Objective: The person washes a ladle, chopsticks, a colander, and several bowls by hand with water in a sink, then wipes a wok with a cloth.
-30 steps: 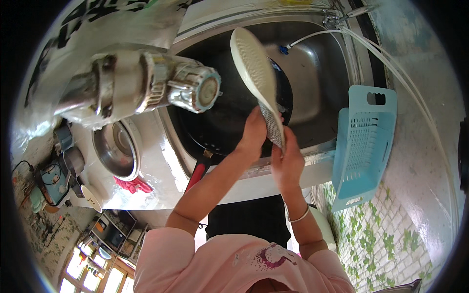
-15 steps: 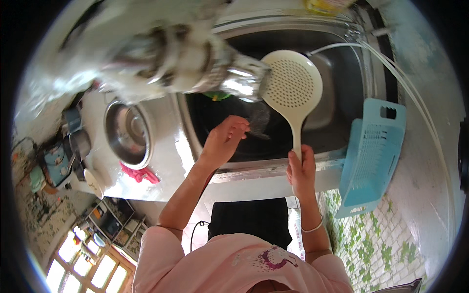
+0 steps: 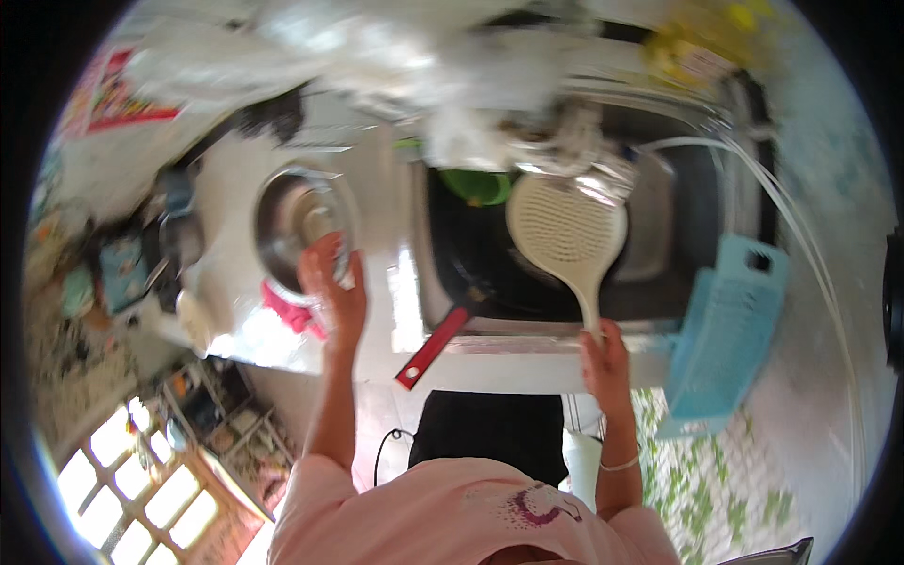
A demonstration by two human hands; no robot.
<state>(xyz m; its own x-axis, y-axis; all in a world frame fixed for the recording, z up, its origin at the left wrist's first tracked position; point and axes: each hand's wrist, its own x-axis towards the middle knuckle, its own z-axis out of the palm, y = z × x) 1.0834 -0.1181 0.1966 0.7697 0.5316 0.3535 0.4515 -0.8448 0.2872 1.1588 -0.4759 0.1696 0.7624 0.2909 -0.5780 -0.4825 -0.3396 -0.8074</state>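
Note:
My right hand (image 3: 607, 367) is closed around the handle of a cream-coloured skimmer (image 3: 565, 226). Its round, perforated head lies over the sink (image 3: 650, 273), partly covered by the tap (image 3: 607, 184). Over the near-right rim of a round metal basin (image 3: 273, 221), my left hand (image 3: 339, 292) has its fingers apart and somewhat blurred; whether they touch the basin cannot be told. A dark pan with a red handle (image 3: 433, 348) sits in the sink, the handle crossing the front edge. Something green (image 3: 476, 186) is at the back of the sink.
A blue plastic basket (image 3: 725, 339) leans at the sink's right, near a white hose (image 3: 800, 198). A pink-red cloth (image 3: 290, 311) lies beside the basin. Blurred clear plastic wrapping (image 3: 377, 56) hangs across the top. A yellow bottle (image 3: 692, 56) stands at the back right.
My left hand has moved left from over the sink to the basin. The pan's red handle now shows. The skimmer stays in my right hand, and the whole view has shifted.

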